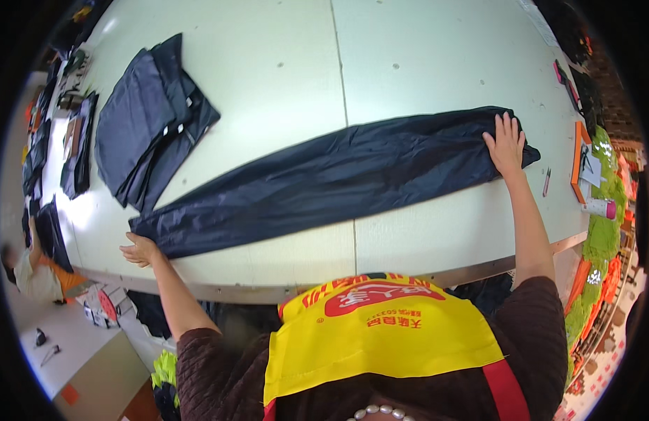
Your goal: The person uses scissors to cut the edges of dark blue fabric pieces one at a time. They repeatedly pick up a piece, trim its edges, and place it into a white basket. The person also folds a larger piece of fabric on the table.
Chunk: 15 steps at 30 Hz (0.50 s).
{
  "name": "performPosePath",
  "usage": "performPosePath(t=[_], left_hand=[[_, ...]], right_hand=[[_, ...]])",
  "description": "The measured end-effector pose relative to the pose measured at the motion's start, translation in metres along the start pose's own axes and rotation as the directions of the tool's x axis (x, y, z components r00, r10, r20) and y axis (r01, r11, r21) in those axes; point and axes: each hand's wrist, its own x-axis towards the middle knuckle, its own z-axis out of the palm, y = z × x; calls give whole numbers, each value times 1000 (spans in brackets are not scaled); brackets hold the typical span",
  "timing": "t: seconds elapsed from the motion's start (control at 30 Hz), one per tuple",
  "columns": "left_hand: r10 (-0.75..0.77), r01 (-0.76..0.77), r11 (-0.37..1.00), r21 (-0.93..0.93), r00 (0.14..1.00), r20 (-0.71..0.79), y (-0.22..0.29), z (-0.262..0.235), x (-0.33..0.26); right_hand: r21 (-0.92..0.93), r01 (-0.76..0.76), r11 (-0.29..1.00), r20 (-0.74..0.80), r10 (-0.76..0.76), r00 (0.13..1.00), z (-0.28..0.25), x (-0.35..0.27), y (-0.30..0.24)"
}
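Note:
A pair of dark navy trousers (324,179), folded into a long strip, lies slantwise across the pale table. Its cloth looks thin, with creases running along its length. At the wider right end, my right hand (505,146) rests flat on the cloth with fingers spread. By the narrow left end, my left hand (139,250) touches the hem's near corner, fingers stretched out. What lies under that palm is hidden.
A stack of dark folded garments (145,119) with small white tags sits far left. On the right are a pen-like tool (546,181), an orange-edged tray (580,161) and a white-and-pink cylinder (599,208). Yellow-green cloth (605,224) hangs beyond the table edge. Another person (33,274) works at the left.

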Motion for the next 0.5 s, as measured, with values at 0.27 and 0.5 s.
performPosePath(t=[0.27, 0.5], left_hand=[[-325, 948, 165, -272, 313, 893, 15, -61, -91], [157, 900, 54, -433, 420, 894, 49, -85, -49]], right_hand=[[663, 628, 409, -434, -473, 767, -116, -82, -228], [657, 610, 443, -372, -514, 773, -92, -70, -284]])
